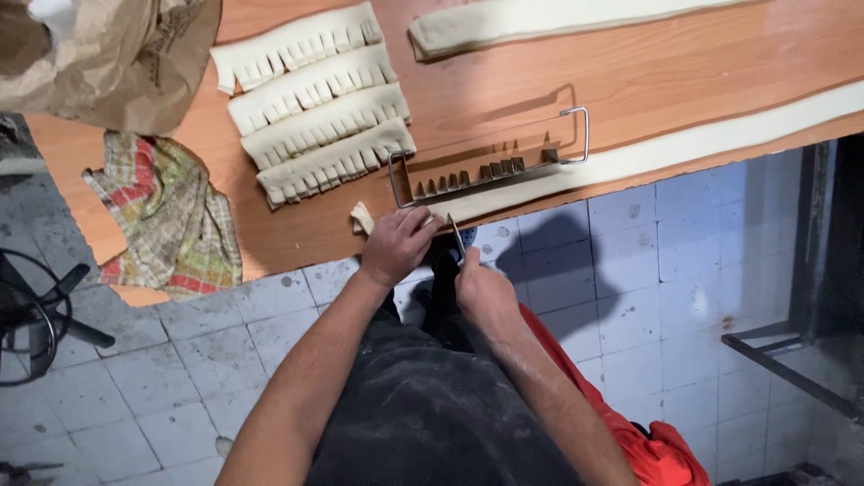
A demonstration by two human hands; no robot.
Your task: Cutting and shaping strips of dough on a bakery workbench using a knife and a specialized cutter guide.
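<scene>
At table edge, both hands (pixel 441 261) hold a knife (pixel 458 238), blade pointing up-left.

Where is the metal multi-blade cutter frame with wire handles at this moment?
In the head view, the metal multi-blade cutter frame sits on the long pale dough strip near the wooden table's front edge, right of the four fringed dough pieces.
</scene>
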